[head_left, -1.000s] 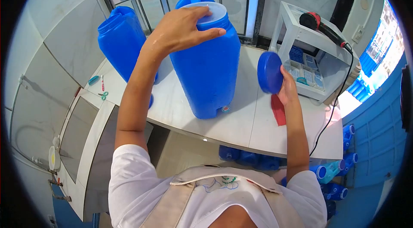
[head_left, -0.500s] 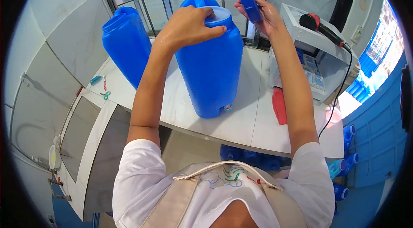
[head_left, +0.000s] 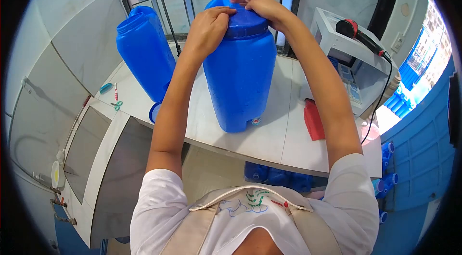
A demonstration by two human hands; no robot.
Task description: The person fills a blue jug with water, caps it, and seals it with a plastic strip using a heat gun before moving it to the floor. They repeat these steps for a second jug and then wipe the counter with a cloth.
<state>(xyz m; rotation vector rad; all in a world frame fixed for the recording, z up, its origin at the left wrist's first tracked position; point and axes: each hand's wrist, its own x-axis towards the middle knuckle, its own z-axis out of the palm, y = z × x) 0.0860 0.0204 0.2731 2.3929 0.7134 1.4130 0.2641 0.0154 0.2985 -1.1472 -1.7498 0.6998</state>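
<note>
A large blue jug (head_left: 240,81) stands upright on the white counter. A dark blue screw cap (head_left: 246,25) sits over its mouth. My left hand (head_left: 208,28) is against the cap's left side, its fingers bent and close together. At the cap's top and far side is my right hand (head_left: 260,5), fingers spread over it; part of that hand's grip is hidden behind the cap. To the left stands a second blue jug (head_left: 146,52), its mouth uncovered, with a round blue cap (head_left: 154,112) low beside it, partly behind my left forearm.
On the counter (head_left: 192,110) at left lie green scissors (head_left: 117,105), a red-and-white brush (head_left: 116,92) and a teal item (head_left: 106,88). At right are a red cloth (head_left: 314,121) and a white cabinet (head_left: 346,48) bearing a corded heat gun (head_left: 361,33).
My right hand has brought the dark blue cap down from the upper right onto the jug's mouth. My left hand has shifted to the cap's left side.
</note>
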